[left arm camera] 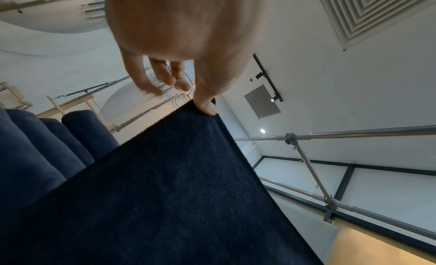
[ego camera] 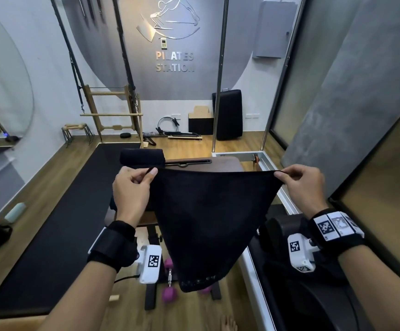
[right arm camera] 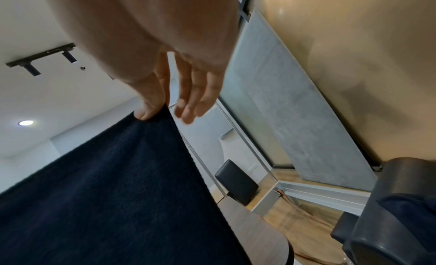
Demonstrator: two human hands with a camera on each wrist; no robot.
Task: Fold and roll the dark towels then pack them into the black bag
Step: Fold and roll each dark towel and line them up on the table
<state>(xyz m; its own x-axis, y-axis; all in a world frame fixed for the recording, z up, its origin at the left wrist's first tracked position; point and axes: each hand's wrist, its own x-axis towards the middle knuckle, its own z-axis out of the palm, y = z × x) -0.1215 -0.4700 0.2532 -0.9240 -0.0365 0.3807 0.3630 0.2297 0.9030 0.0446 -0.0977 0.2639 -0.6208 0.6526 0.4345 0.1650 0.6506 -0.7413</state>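
We pinch dark towel [ego camera: 208,211] by its top corners, left hand [ego camera: 132,189] and right hand [ego camera: 304,187], hanging over wooden table [ego camera: 227,163]; rolled towel [ego camera: 141,156] behind, wood floor [ego camera: 232,304], black mat [ego camera: 58,225].

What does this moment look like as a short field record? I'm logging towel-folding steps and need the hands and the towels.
left hand: pinches the top left corner of the held towel
right hand: pinches the top right corner
held towel: dark, stretched between the hands, hanging down unfolded, off the table
rolled towels: dark, lying on the table's far end behind the left hand
table: brown top, under the held towel
dumbbell: purple, on the floor
black bag: not clearly identifiable
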